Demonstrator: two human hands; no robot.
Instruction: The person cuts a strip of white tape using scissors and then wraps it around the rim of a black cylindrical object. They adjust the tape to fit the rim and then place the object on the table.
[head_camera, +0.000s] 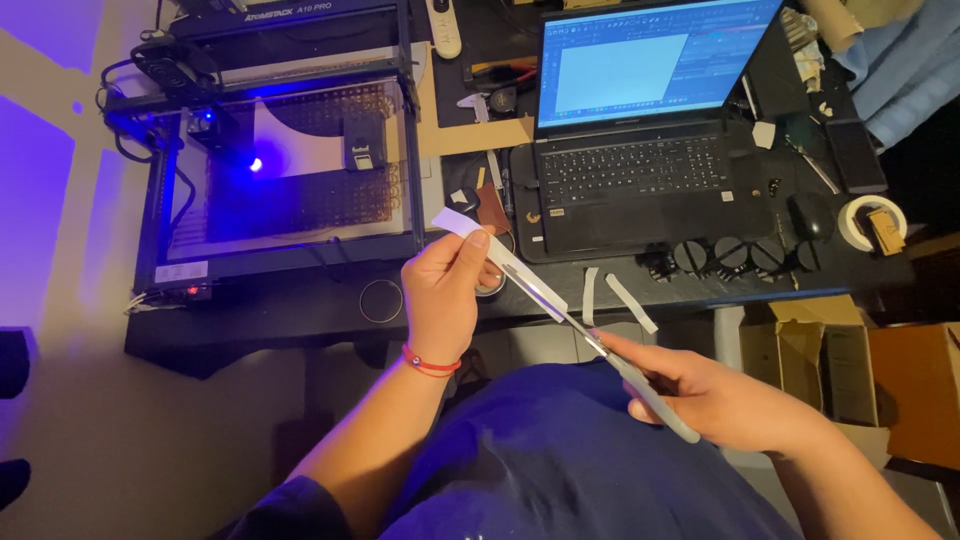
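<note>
Head view: left hand (440, 290) raised over the near edge of the bench (300, 320), fingers closed in a pinch on a white paper strip (470, 225). The strip's upper end sticks out above and left of the thumb; the rest runs down and right from the fingers toward the right hand. A red band (432, 366) sits on the left wrist.

Right hand (715, 395) lower and to the right, above the lap, closed around the grey handle of a pair of scissors (600, 345). The blades point up-left and meet the strip just below the left fingers; whether the blades are parted cannot be told.

On the bench: a laser engraver (280, 150) at left with a blue light spot on its bed, an open laptop (640, 130) at centre with a lit screen, a dark mouse (810, 215) and a tape roll (870, 222) at right. Two loose white strips (630, 302) lie at the bench edge, just beyond the scissors
</note>
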